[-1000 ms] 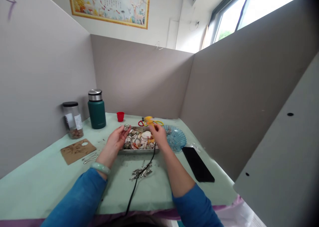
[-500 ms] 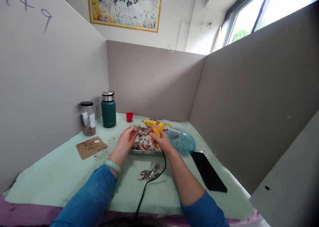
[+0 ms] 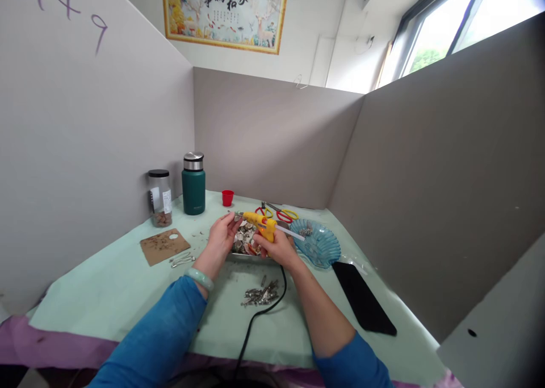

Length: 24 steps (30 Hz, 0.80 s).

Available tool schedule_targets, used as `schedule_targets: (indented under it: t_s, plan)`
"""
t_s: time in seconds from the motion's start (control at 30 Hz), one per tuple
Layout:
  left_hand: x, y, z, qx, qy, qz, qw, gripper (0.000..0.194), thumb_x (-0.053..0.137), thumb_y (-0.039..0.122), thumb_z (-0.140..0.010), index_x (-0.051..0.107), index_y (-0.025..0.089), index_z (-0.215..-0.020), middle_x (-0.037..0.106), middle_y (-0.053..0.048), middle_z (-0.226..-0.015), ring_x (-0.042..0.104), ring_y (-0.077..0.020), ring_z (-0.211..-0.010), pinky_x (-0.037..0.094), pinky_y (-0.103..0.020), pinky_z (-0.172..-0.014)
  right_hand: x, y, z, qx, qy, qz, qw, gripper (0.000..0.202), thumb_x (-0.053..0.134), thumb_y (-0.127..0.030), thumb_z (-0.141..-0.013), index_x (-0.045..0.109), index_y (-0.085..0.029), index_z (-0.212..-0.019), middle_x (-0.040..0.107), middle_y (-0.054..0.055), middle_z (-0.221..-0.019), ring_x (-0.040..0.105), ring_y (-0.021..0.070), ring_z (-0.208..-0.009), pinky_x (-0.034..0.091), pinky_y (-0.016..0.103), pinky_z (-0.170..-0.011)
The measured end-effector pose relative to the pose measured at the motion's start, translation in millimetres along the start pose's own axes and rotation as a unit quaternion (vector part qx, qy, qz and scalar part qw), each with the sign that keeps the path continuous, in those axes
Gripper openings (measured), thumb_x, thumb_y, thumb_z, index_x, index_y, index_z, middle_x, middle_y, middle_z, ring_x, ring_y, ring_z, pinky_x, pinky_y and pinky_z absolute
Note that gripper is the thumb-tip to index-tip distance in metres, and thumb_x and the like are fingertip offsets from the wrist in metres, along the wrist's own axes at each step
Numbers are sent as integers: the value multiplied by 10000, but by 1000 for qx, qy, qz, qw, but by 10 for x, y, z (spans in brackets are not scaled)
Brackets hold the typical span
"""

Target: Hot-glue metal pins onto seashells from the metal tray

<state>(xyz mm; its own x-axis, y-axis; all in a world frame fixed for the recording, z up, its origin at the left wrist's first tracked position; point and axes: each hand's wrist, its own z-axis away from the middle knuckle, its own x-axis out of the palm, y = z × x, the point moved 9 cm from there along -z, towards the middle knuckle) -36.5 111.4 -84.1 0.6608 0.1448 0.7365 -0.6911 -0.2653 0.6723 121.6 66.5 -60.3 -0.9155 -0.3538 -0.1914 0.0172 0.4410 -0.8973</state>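
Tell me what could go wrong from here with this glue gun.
The yellow glue gun in your right hand has its nozzle right by the small piece in your left hand; if hot, it might burn you. Its black cord curves beside the loose metal pieces, so a tug could scatter them.

Craft-work booth: grey partitions (image 3: pixel 272 132), covered table (image 3: pixel 114 286), glue gun (image 3: pixel 264 225), shells (image 3: pixel 244 241).

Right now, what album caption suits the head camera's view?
Right hand points a yellow glue gun at a small piece in the left hand, over a tray of shells.
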Motion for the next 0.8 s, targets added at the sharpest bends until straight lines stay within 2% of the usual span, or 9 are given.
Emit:
schedule_targets:
  t_s: [0.13,0.27,0.47,0.63,0.8]
  plan:
    - [11,-6,5,-9,-2,28,1000,82,608,72,-777,577,144,-751,675,-40,-799,661,-131,-786,525,-300,-866,-18,25,-6,-1,9,2,1000,262,623,-434,-787,585,-178,-819,639,2,-696,483,78,-415,388,218,-441]
    - [82,15,39,-13,-25,36,999,97,629,55,-758,573,134,-754,666,-37,-768,664,-136,-744,540,-321,-848,-96,-62,2,-14,43,-19,999,280,632,-440,-779,578,-174,-847,656,10,-735,515,87,-440,407,222,-458]
    - [249,-32,169,-62,-69,19,996,115,621,29,-767,577,136,-772,644,-15,-701,651,-115,-660,575,-289,-758,-284,-57,-4,-3,143,-77,987,336,691,-427,-703,572,-167,-879,646,11,-734,505,93,-438,421,236,-441]
    - [360,-135,307,-127,-111,-25,985,131,656,20,-742,594,133,-767,647,-17,-717,653,-114,-666,585,-250,-689,-457,6,-4,-25,223,-81,971,346,710,-377,-682,597,-169,-934,616,4,-814,528,90,-496,482,250,-505]
    - [436,-248,404,-171,-171,-85,967,161,717,50,-694,613,126,-791,653,-17,-730,639,-112,-621,579,-245,-603,-453,15,-27,-37,202,-109,973,325,703,-348,-700,590,-172,-949,599,-21,-757,543,90,-510,468,234,-519]
